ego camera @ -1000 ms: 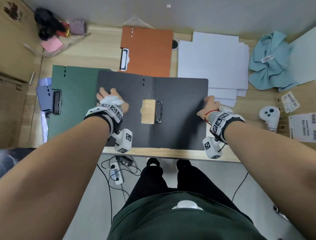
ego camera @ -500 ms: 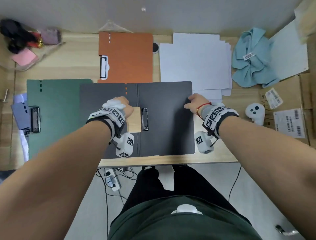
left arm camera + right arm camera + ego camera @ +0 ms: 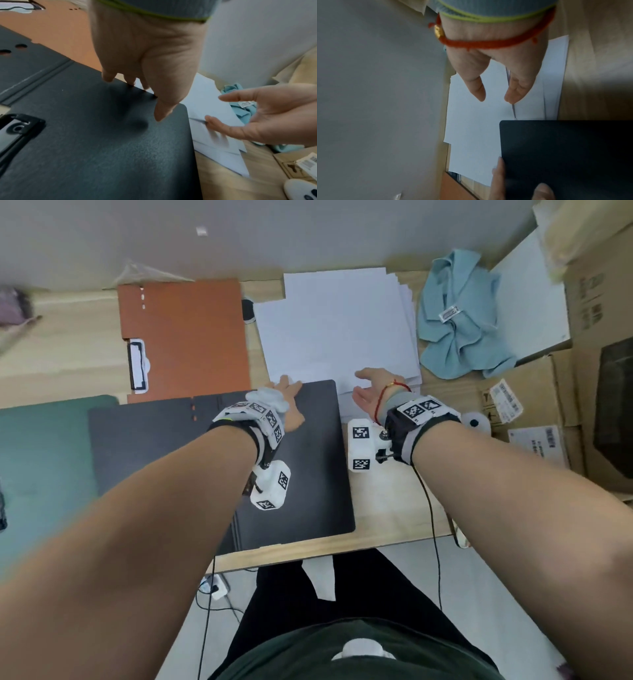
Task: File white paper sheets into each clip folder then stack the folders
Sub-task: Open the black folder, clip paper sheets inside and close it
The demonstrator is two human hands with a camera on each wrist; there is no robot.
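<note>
The right hand [image 3: 371, 393] hangs open, thumb and fingers apart and holding nothing, with the stack of white paper [image 3: 337, 332] directly under and ahead of its fingertips. This hand is the nearer one to the sheets. The left hand [image 3: 286, 402] lies flat, fingers spread, on the far right corner of the open black folder [image 3: 308, 467], whose clip [image 3: 18, 129] sits back toward that wrist. The paper's near edge touches the folder's far edge.

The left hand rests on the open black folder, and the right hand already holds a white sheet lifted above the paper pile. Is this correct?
Not quite. The right hand is open and holds nothing; its fingertips only reach the white paper pile, as the left wrist view shows. The left hand does rest on the open black folder.
</note>
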